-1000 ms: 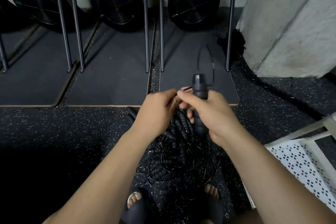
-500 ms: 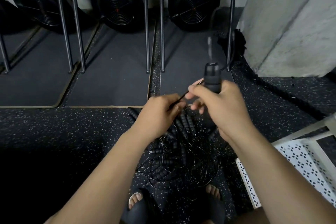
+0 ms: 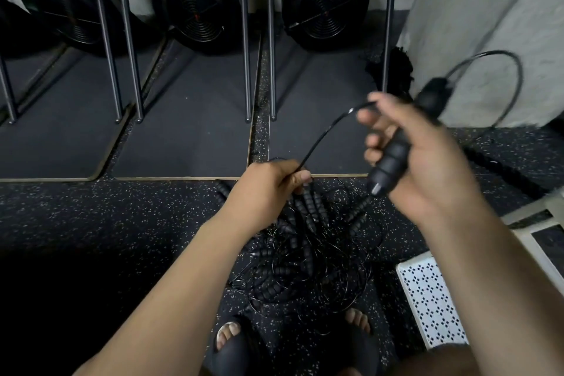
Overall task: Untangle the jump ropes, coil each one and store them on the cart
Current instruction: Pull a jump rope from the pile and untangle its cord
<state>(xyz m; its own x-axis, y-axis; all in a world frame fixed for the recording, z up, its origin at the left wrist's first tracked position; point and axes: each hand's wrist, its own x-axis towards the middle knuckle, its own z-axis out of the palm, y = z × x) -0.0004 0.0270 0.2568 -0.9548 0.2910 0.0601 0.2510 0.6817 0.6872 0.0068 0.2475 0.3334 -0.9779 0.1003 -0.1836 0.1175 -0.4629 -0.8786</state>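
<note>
Rightward and a little up goes the right hand (image 3: 427,162) since a moment ago, fist clenched round the tilted, ribbed black handle (image 3: 393,159), whose thin black cable (image 3: 323,137) loops from the handle's top and now runs from the fingertips down to the left hand (image 3: 265,192). Its fingers pinch that cable just above the tangled pile of jump ropes (image 3: 305,253). That pile lies on the speckled rubber floor (image 3: 122,217) in front of the person's sandalled feet, with the white perforated cart shelf (image 3: 427,299) near its right side.
</note>
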